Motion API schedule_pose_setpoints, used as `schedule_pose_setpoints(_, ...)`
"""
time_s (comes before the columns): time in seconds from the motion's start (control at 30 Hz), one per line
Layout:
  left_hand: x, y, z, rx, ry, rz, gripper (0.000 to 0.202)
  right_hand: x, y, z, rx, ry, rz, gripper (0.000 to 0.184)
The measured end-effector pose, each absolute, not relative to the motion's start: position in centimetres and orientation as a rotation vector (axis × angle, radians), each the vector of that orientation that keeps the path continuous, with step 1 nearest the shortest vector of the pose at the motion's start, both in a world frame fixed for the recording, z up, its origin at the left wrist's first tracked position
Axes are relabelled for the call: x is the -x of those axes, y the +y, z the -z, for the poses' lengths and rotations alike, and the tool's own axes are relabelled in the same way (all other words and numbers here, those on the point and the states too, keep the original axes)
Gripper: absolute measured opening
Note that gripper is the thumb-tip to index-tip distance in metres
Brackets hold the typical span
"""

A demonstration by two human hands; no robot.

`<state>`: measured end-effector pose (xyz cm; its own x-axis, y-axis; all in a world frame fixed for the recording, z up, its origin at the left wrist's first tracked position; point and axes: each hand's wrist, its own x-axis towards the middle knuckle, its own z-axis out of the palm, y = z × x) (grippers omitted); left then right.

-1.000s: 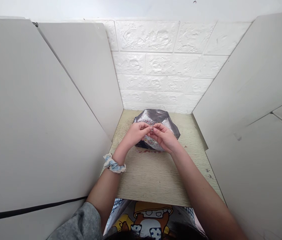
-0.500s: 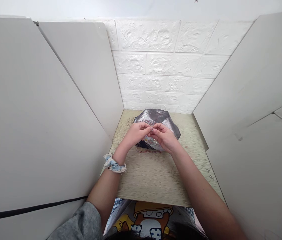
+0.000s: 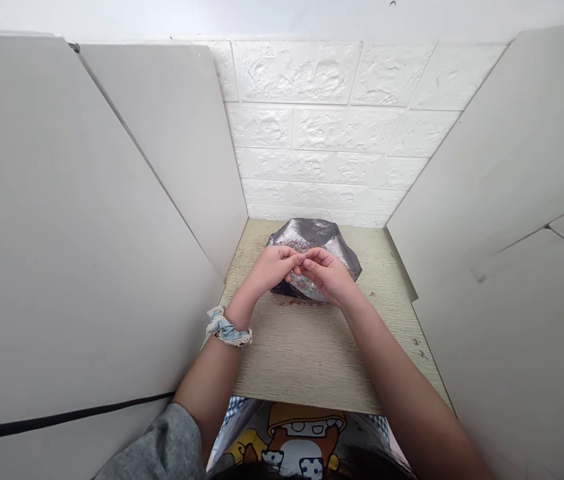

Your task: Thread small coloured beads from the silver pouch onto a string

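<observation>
Over a silvery foil-lined bag (image 3: 307,230), my two hands meet fingertip to fingertip. My left hand (image 3: 278,264) is closed in a pinch, a pale blue lace-edged scrunchie (image 3: 229,328) round its wrist. My right hand (image 3: 329,272) pinches from the other side, thumb and forefinger pressed together. Whatever lies between the fingertips is too small to make out. Many tiny red, pink and pale beads (image 3: 289,245) lie in the opened bag beneath the hands, partly hidden by them. A strand of reddish beads (image 3: 302,303) shows along the bag's near edge.
The bag lies on a light wood-grain tabletop (image 3: 307,360) between pale panels at left (image 3: 172,147) and right (image 3: 502,153). Behind stands a white brick-patterned wall (image 3: 332,127). Two small shiny bits (image 3: 418,348) lie near the table's right edge. A black cable (image 3: 72,418) runs at lower left.
Only the fingers have shifted very slightly at the pinch. Arms, bag and beads stay where they were.
</observation>
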<state>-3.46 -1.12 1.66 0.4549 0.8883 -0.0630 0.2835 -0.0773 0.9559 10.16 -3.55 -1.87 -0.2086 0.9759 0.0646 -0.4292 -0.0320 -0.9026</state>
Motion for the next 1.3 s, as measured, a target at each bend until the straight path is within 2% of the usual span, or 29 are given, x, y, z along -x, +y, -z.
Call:
schedule_pose_setpoints(0.3, 3.7, -1.2, -1.9, -1.543, 1.03, -0.649, 0.029, -10.4, -3.2, 2.6, 0.982, -1.2, -1.225, 0.016)
schedule_pose_setpoints(0.63, 3.6, -1.3, -2.0, -1.576, 0.99, -0.596, 0.032, -10.5, -3.6, 1.5, 1.119, -1.399, -0.96, 0.013)
schedule_pose_setpoints(0.9, 3.9, -1.6, -2.3, -1.579, 0.844, -0.502, 0.036, -11.2, -3.5, 1.1, 1.104, -1.374, -0.959, 0.012)
schedule_pose_setpoints(1.1, 3.9, -1.6, -2.3, -1.567, 0.696, -0.639, 0.019, -11.9, -3.4, 1.1, 1.039, -1.293, -1.004, 0.013)
schedule_pose_setpoints(1.3, 3.9, -1.6, -2.1, -1.403, 0.776, -0.689, 0.023, -11.4, -3.8, 0.6, 0.971, -1.481, -1.103, 0.013)
